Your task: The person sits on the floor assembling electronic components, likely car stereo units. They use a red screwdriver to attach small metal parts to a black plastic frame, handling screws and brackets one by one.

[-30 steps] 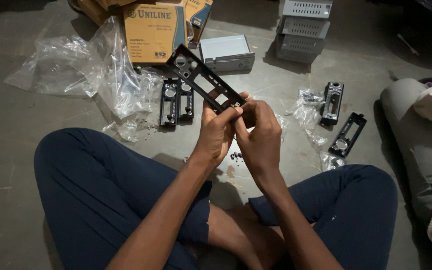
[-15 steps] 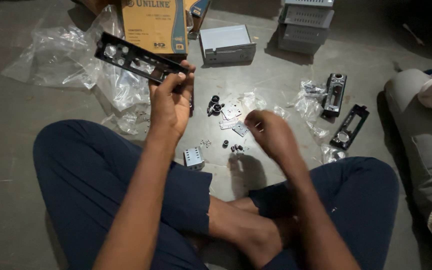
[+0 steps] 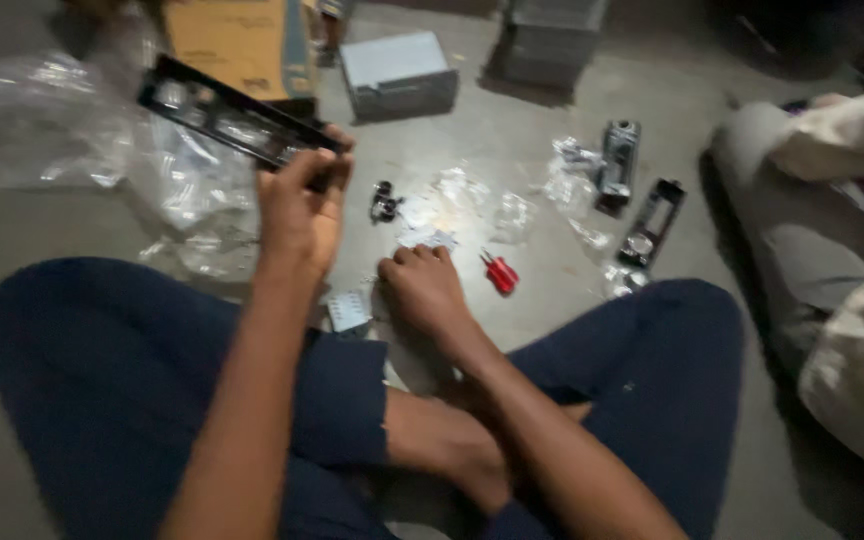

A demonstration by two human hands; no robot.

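My left hand (image 3: 300,205) grips one end of a long black plastic frame panel (image 3: 222,110) and holds it up over the floor, tilted to the upper left. My right hand (image 3: 422,290) is down on the concrete floor among small parts, fingers curled with knuckles up; whether it holds anything is hidden. A small red-handled screwdriver (image 3: 500,273) lies just right of that hand. A small grey square part (image 3: 348,310) lies to its left, a black small part (image 3: 384,203) beyond it. I sit cross-legged in dark blue trousers.
Clear plastic bags (image 3: 187,190) lie at left beside a cardboard box (image 3: 237,45). A grey metal box (image 3: 397,72) stands ahead. Two black panels (image 3: 620,160) (image 3: 652,220) lie at right. Another person (image 3: 832,250) sits at the right edge.
My right hand let go of the frame and dropped to the floor among the small parts. My left hand carried the frame up and to the left.
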